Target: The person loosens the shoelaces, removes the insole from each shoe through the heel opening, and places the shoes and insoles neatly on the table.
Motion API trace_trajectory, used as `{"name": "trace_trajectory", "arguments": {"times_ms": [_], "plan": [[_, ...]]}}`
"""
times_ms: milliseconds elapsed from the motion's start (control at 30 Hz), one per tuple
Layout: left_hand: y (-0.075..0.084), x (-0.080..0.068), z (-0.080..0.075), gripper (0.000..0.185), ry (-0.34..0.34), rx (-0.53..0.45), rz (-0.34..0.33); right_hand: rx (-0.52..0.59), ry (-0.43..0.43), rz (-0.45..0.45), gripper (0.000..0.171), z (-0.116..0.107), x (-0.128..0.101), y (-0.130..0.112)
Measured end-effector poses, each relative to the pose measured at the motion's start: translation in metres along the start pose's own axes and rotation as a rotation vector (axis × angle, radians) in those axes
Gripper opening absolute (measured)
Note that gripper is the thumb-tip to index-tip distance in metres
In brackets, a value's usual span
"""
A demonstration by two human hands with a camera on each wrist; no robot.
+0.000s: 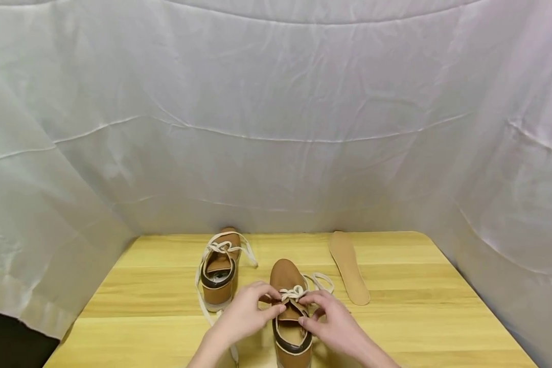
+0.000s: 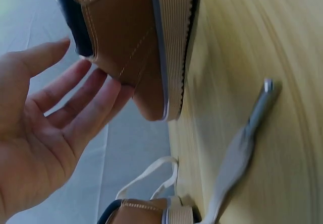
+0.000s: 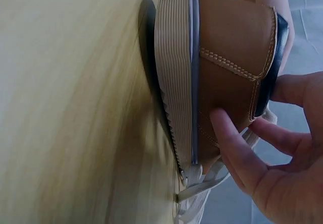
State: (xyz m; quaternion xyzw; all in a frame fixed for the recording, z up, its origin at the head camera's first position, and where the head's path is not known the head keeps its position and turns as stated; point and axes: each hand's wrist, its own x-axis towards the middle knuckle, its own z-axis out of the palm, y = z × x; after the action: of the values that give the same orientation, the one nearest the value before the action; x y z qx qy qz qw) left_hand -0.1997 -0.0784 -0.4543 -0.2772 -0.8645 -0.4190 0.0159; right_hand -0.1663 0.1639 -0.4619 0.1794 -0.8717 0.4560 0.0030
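Note:
A brown leather shoe with a dark padded collar and a cream lace stands at the front middle of the table, toe away from me. At its left side, my left hand holds the upper by the opening, fingers on the outside and thumb by the collar edge. My right hand holds the opposite side, with its thumb at the collar and fingertips against the outer leather. Between the hands, the lace lies looped over the tongue. A light tan insole surface shows inside the shoe.
The matching brown shoe stands behind to the left, its lace trailing loosely onto the table. A loose tan insole lies flat at the right. Grey-white cloth hangs around the wooden table.

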Motion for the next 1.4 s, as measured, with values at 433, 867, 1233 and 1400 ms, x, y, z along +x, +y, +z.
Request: {"name": "trace_trajectory", "arguments": {"times_ms": [433, 867, 1233, 1400], "plan": [[0.008, -0.002, 0.014, 0.023, 0.115, 0.109, -0.072, -0.243, 0.131, -0.07, 0.022, 0.01, 0.02, 0.001], [0.004, -0.004, 0.008, 0.026, 0.092, 0.062, -0.071, -0.067, 0.1, -0.011, 0.02, 0.002, 0.02, 0.01], [0.004, -0.002, 0.007, 0.026, 0.136, 0.119, -0.086, 0.06, 0.098, 0.018, 0.02, -0.015, 0.026, 0.02], [0.001, -0.002, 0.006, 0.025, 0.158, 0.148, -0.115, 0.083, 0.126, 0.046, 0.019, -0.021, 0.028, 0.028]]}}
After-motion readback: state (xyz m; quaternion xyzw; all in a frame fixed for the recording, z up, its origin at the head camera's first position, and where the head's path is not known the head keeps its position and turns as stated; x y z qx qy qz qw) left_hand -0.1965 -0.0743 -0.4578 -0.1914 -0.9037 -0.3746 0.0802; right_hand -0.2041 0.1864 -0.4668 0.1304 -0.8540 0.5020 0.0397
